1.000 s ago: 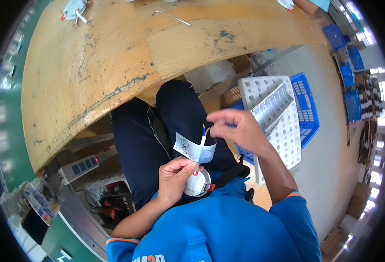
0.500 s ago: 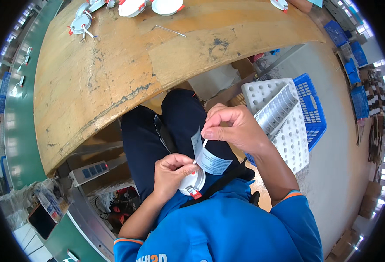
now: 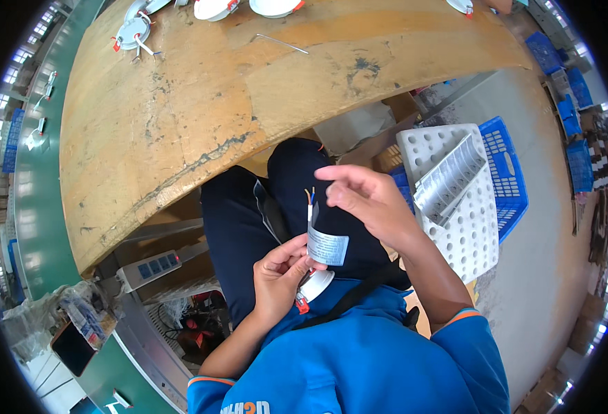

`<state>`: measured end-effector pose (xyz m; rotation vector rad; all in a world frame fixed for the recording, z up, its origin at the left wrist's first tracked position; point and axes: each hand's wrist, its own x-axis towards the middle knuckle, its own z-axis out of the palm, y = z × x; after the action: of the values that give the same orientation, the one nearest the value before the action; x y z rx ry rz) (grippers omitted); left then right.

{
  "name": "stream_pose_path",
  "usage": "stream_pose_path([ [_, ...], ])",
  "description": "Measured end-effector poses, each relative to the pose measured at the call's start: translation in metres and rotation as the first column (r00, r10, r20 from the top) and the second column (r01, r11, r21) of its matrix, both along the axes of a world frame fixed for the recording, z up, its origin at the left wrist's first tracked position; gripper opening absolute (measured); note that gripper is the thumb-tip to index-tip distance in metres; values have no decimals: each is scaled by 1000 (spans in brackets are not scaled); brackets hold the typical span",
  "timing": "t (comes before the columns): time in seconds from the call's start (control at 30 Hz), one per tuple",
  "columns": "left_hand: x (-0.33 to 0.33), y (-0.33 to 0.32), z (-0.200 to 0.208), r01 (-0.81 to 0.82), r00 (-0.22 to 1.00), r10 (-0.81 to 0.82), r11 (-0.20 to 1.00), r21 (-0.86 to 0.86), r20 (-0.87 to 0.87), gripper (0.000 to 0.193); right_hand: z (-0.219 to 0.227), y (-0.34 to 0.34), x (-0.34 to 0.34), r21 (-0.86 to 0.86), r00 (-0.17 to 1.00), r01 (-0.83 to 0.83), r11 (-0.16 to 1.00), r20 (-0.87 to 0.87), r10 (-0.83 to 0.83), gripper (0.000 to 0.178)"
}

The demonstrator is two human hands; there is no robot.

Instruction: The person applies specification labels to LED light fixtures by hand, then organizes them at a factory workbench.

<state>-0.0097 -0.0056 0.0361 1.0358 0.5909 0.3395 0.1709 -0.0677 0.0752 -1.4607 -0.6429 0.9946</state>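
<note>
Over my lap, my left hand [image 3: 276, 276] pinches a small round white downlight [image 3: 320, 281] by the base of its cable. A red clip hangs from the light's lower side. The white cable [image 3: 310, 215] stands upright, with brown and blue bare-ended wires at its top. A silvery printed label [image 3: 329, 249] is attached around the cable just above my left fingers, its free part curving out to the right. Right of the wire ends, my right hand [image 3: 369, 201] is apart from the cable, its index finger stretched out and no object visible in it.
Several white downlights [image 3: 133, 31] and a thin metal rod [image 3: 281, 44] lie on the worn wooden table [image 3: 180, 103]. At right, label sheets [image 3: 450, 181] rest on a white perforated foam board [image 3: 476, 241] over a blue crate [image 3: 511, 183]. A power strip [image 3: 151, 268] is at lower left.
My right hand has let go of the cable and moved slightly up and right. The cable now stands straight with its wire ends showing. My left hand still holds the light, now tilted.
</note>
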Motion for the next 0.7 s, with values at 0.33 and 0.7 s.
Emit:
stream_pose_path([
  [0.33,-3,5,-7,-161,987,162,972,-174,-8,30,-4,-38,-38,-93,960,-67,993,265,90,34],
  [0.7,-5,3,-8,-219,975,215,971,-94,-52,26,-9,-28,-46,-72,961,5,997,275,15,14],
])
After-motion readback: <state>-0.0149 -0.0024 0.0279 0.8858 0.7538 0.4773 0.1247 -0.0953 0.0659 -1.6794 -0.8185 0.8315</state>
